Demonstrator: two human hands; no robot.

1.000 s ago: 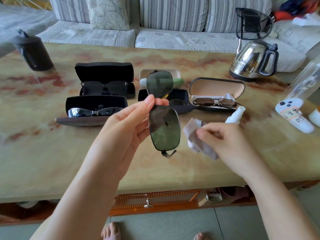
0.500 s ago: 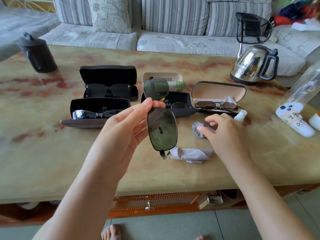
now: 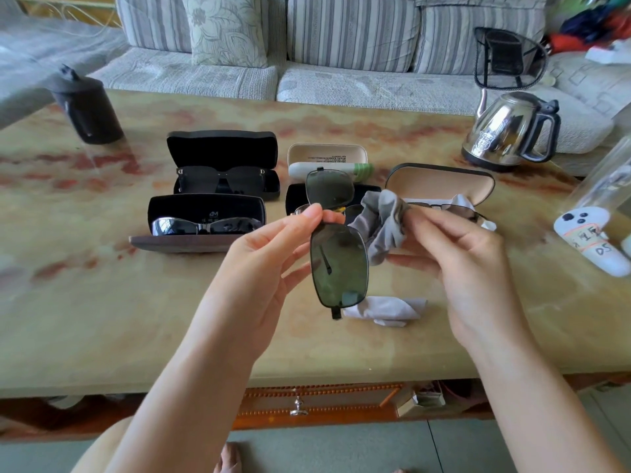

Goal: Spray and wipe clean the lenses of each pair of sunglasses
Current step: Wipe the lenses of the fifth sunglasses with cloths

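left hand (image 3: 269, 254) pinches the metal-framed sunglasses with dark green lenses (image 3: 339, 268) at the bridge, thumb and forefinger closed on it. the pair is held above the marbled beige surface (image 3: 102, 302), turned so that one lens stands over the other. right hand (image 3: 461, 261) grips a bunched grey wiping cloth (image 3: 382, 230), fingers curled round it. the cloth sits right at the upper right edge of the lower lens; whether it touches the glass cannot be told. a second, pale grey cloth (image 3: 386, 310) lies crumpled on the surface just below the held pair.

behind the hands sit several open cases. on the left, a black hard case (image 3: 222, 148) holds black square sunglasses (image 3: 222, 180). in front of it, another black case (image 3: 205, 206) holds silver wraparound sunglasses (image 3: 205, 225). on the right, a case with a beige lining (image 3: 440, 182) holds thin-framed brown-lens sunglasses (image 3: 444, 208), partly hidden by the right hand. a steel kettle with a black handle (image 3: 505, 131) stands at the far right, and a dark cylindrical container (image 3: 87, 107) at the far left.
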